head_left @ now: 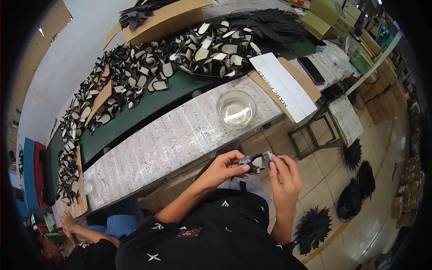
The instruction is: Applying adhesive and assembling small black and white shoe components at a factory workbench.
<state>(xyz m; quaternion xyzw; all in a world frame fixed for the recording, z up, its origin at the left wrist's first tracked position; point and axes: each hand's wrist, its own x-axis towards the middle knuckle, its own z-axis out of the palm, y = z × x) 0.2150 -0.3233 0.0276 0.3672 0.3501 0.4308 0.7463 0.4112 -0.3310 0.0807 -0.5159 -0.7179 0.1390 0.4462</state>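
At frame centre, left hand (223, 167) and right hand (283, 173) each keep a grip clamped on a small black-and-grey cut piece (254, 161), below the clear glass bowl (236, 109) on the worktop (171, 139).

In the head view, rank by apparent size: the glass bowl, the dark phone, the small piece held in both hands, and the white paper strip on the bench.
1. White paper strip
2. Glass bowl
3. Dark phone and held piece: these look alike, and the piece is nearer the camera, so I won't rank them.
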